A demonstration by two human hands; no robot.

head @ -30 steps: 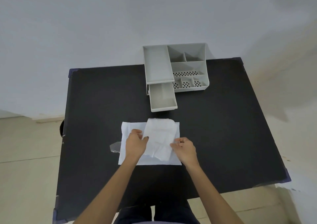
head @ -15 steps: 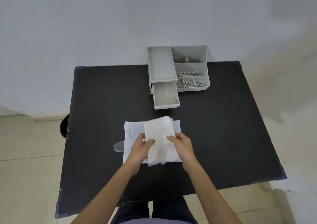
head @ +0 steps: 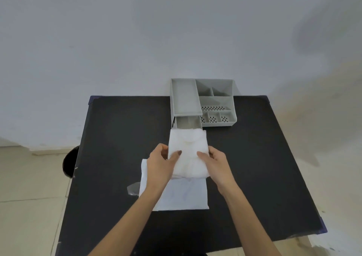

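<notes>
One pad (head: 189, 150), one wrapper (head: 186, 197), one organizer (head: 185, 99)

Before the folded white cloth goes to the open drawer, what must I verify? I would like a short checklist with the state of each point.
1. The folded white cloth is held at both sides, by left hand and right hand: ok.
2. The drawer of the grey organizer is open: ok.
3. The drawer is free inside: cannot tell, the cloth hides its front part.
4. The cloth is narrow enough for the drawer: cannot tell.
5. The cloth is clear of the white sheet: cannot tell.
</notes>
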